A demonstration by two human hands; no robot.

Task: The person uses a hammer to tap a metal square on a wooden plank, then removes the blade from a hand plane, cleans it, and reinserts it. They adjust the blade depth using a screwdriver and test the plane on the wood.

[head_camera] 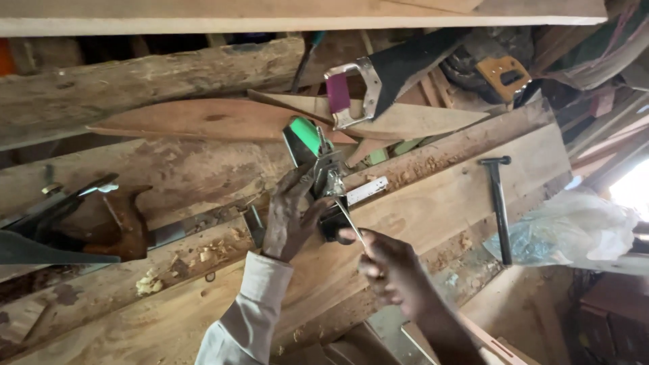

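Note:
My left hand [291, 215], in a white sleeve, grips a metal hand plane [323, 177] with a green part at its top, held upright on a wooden plank [446, 196]. My right hand [384, 265] pinches a thin metal strip [351, 224] that reaches up to the base of the plane. A metal ruler [366, 190] lies on the plank just behind the plane.
A handsaw with a silver and purple handle [355, 91] lies on pointed boards at the back. A hammer [499, 203] rests on the plank at right, beside a plastic bag [574, 233]. A second saw with a brown handle [125, 226] lies at left. Wood shavings [203, 253] litter the bench.

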